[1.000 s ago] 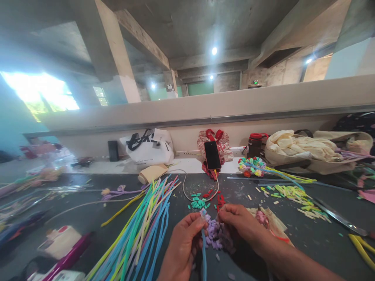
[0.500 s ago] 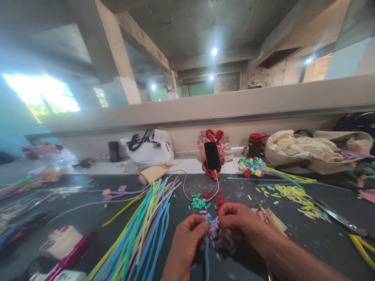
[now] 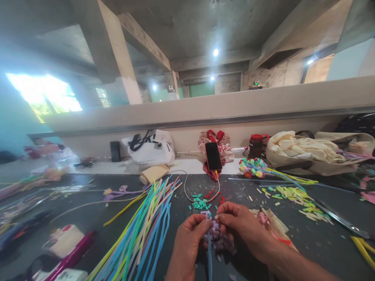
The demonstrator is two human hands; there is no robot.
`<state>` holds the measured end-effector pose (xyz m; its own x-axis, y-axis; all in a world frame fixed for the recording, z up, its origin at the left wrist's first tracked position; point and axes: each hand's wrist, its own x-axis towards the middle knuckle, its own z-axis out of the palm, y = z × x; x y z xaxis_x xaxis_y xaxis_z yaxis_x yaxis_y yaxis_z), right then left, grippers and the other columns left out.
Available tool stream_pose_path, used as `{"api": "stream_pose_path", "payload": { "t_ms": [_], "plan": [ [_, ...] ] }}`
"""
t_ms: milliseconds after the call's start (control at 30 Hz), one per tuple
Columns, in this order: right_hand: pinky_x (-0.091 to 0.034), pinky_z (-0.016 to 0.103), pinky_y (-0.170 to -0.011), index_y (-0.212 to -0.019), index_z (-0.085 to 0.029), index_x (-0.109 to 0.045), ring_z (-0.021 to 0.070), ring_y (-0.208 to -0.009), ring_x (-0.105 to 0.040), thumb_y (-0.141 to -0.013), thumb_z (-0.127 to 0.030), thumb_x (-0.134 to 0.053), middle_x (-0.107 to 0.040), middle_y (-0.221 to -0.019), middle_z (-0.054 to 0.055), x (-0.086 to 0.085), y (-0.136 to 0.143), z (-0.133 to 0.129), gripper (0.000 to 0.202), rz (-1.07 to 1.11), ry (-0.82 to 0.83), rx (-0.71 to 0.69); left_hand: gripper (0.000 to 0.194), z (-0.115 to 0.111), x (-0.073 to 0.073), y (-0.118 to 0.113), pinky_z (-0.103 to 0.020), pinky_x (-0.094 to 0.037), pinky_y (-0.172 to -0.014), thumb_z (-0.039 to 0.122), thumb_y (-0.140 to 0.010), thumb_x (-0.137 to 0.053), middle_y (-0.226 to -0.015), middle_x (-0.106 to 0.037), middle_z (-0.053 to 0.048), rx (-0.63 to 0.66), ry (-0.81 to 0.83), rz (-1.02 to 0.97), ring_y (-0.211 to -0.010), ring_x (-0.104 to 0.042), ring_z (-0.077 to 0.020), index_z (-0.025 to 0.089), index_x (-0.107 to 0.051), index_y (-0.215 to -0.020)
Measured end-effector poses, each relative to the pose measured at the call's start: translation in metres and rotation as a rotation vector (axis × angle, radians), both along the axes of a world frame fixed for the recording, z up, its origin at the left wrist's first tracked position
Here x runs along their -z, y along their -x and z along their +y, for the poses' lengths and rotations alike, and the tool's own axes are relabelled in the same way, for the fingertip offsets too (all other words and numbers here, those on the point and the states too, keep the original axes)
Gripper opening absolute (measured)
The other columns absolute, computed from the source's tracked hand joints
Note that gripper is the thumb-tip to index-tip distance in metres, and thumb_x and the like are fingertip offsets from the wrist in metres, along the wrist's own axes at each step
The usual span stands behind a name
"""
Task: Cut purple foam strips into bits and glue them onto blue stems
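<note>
The black table [image 3: 240,189] runs out of view at both sides and the bottom; its left part is blurred, and the things there are hard to make out. At the right, the cream bag [image 3: 287,162] slumps near the wall, with cream cloth [image 3: 301,146] bulging from its mouth. A bundle of coloured stems [image 3: 140,230] fans out left of the hands, its near ends cut off by the bottom edge. The white bag [image 3: 152,154] stands on the ledge, its inside out of sight.

The left hand [image 3: 190,242] pinches a blue stem [image 3: 210,255] near its top between thumb and forefinger; the grip hides part of it, and its lower end leaves the picture. The right hand [image 3: 246,224] is just beside it, thumb and forefinger closed on a pale piece [image 3: 216,217], too small to make out well. Half a second ago that piece could not be made out, and the right hand now covers more of the red bits [image 3: 222,200]. The view has slid slightly; the bags and stems lie as before.

The patterned bag [image 3: 227,148] is partly hidden behind the phone [image 3: 213,156], which has a cable plugged into its lower end. The lavender bits [image 3: 224,246] lie beneath the hands, partly covered. The green bits [image 3: 199,203] lie just beyond.
</note>
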<state>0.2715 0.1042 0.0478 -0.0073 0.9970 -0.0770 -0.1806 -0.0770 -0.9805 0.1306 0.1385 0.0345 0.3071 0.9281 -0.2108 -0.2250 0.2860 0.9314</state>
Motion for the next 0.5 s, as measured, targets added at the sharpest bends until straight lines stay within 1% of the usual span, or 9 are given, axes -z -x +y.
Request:
{"api": "stream_pose_path", "payload": {
  "t_ms": [100, 233, 400, 500],
  "plan": [
    [-0.031, 0.017, -0.038, -0.070, -0.014, -0.051, 0.0054, -0.039, -0.040, -0.068, -0.028, -0.057, -0.049, -0.049, -0.006, 0.000, 0.005, -0.002, 0.015, -0.003, 0.007, 0.015, 0.022, -0.007, -0.003, -0.004, -0.017, -0.032, -0.043, 0.033, -0.054, -0.069, -0.054, -0.061, 0.001, -0.016, 0.002, -0.046, -0.041, -0.048, -0.0064, 0.015, -0.059, -0.064],
    [-0.026, 0.016, -0.036, -0.067, -0.015, -0.050, 0.0047, -0.038, -0.036, -0.068, -0.030, -0.055, -0.043, -0.048, -0.007, 0.001, 0.010, -0.002, 0.015, -0.089, 0.007, 0.071, 0.024, -0.008, -0.005, -0.005, -0.017, -0.032, -0.041, 0.032, -0.054, -0.071, -0.050, -0.058, 0.002, 0.015, 0.037, -0.046, -0.038, -0.045, -0.0053, 0.014, -0.060, -0.066],
    [-0.028, 0.016, -0.038, -0.068, -0.016, -0.050, 0.0048, -0.042, -0.039, -0.070, -0.033, -0.054, -0.043, -0.052, -0.007, 0.000, 0.014, -0.005, 0.018, -0.121, -0.011, 0.065, 0.030, 0.000, 0.002, -0.003, -0.019, -0.034, -0.043, 0.035, -0.050, -0.072, -0.049, -0.059, 0.001, 0.070, 0.095, 0.024, -0.038, -0.048, -0.0080, 0.013, -0.062, -0.067],
    [-0.028, 0.016, -0.037, -0.069, -0.016, -0.048, 0.0047, -0.041, -0.038, -0.071, -0.034, -0.052, -0.043, -0.051, -0.007, -0.001, 0.015, -0.006, 0.018, -0.095, 0.005, 0.042, 0.033, 0.003, 0.006, -0.002, -0.020, -0.035, -0.045, 0.037, -0.050, -0.072, -0.051, -0.061, 0.000, 0.071, 0.073, 0.067, -0.042, -0.051, -0.0100, 0.014, -0.064, -0.072]
  ]
}}
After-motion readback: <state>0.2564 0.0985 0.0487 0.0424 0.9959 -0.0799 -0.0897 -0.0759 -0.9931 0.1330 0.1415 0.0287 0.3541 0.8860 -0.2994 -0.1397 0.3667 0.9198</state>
